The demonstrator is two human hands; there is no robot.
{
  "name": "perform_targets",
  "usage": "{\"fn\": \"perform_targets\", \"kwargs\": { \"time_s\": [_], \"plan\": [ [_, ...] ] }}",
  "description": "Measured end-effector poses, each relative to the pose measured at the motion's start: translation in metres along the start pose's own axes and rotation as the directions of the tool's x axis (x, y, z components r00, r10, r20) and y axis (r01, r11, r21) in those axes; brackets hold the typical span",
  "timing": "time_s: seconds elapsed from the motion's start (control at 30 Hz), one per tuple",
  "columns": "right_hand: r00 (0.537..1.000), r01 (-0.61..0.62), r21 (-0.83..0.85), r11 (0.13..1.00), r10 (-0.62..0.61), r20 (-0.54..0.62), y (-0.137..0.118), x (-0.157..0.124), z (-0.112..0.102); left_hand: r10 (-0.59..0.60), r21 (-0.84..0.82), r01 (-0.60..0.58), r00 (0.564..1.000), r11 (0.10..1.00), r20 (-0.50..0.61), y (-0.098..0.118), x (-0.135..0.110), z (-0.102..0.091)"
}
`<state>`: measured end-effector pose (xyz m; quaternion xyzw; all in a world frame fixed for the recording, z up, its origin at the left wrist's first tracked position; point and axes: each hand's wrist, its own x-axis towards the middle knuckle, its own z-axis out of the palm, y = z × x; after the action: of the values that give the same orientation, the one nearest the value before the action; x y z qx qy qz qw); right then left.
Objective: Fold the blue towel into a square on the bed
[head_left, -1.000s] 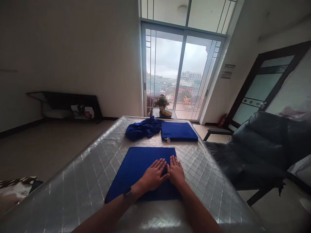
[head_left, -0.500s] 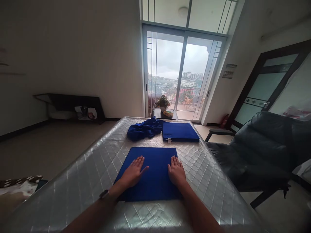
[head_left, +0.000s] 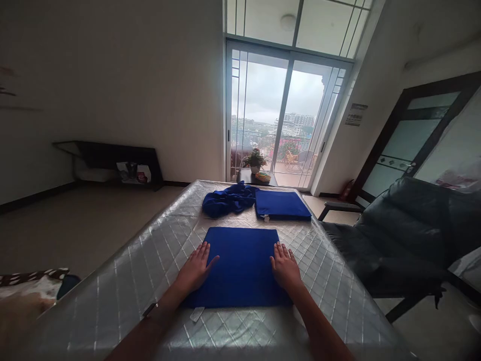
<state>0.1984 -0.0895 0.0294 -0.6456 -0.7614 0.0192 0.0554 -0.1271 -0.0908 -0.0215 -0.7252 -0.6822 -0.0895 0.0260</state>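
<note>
Near blue cloth (head_left: 242,271) lies flat on the table (head_left: 131,271) before me, my left hand (head_left: 194,268) and right hand (head_left: 286,268) spread apart at its side edges, gripping nothing: likely a smoothing step, next calling for even pressure along both edges.

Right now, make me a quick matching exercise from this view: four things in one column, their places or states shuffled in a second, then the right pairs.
Things
1. Nearer blue piece
2. Farther flat blue piece
3. Plant
4. Dark chair

Places or states
A. In a pale pot
B. Left hand and right hand at its sides
C. To the right of the silver-covered table
D. Next to a crumpled blue cloth

Pairs: 1-B, 2-D, 3-A, 4-C
</note>
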Motion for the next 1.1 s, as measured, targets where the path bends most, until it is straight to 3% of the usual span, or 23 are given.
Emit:
{"fn": "perform_targets", "kwargs": {
  "time_s": [0.1, 0.27, 0.47, 0.53, 0.63, 0.77, 0.87, 0.97, 1.1],
  "plan": [
    [1.0, 0.013, 0.004, 1.0, -0.013, 0.008, -0.003, -0.024, -0.007, -0.007, -0.015, 0.008, 0.999, 1.0, 0.052, 0.0, 0.001, 0.0],
    [0.99, -0.007, 0.062, 0.998, -0.001, 0.138, -0.009, -0.064, 0.0, -0.002, -0.016, 0.002, 0.999, 1.0, 0.049, 0.0, 0.0, -0.002],
    [0.987, -0.033, 0.123, 0.992, 0.014, 0.158, -0.011, -0.081, 0.005, -0.046, 0.036, 0.045, 0.999, 0.998, 0.01, 0.012, -0.003, -0.019],
    [0.986, -0.041, 0.122, 0.992, 0.02, 0.167, -0.013, -0.081, 0.004, -0.01, 0.003, 0.01, 1.0, 1.0, 0.029, 0.029, -0.005, -0.026],
    [0.986, -0.037, 0.12, 0.992, 0.017, 0.164, -0.013, -0.081, 0.004, 0.173, -0.14, -0.157, 0.979, 0.978, 0.105, 0.072, -0.015, -0.03],
    [0.989, -0.031, 0.112, 0.993, 0.014, 0.147, -0.01, -0.082, 0.007, 0.468, -0.312, -0.421, 0.879, 0.852, 0.093, 0.14, -0.032, -0.031],
    [0.986, 0.016, 0.099, 0.995, -0.032, 0.162, -0.01, -0.083, 0.005, 0.614, -0.382, -0.55, 0.787, 0.743, 0.062, 0.169, -0.042, -0.034],
    [0.981, 0.006, 0.083, 0.997, -0.022, 0.191, -0.012, -0.084, 0.0, 0.628, -0.383, -0.563, 0.775, 0.732, 0.061, 0.167, -0.048, -0.034],
    [0.982, -0.039, 0.095, 0.995, 0.021, 0.185, -0.013, -0.084, 0.0, 0.518, -0.306, -0.472, 0.851, 0.827, 0.085, 0.127, -0.051, -0.027]
  ]
}}
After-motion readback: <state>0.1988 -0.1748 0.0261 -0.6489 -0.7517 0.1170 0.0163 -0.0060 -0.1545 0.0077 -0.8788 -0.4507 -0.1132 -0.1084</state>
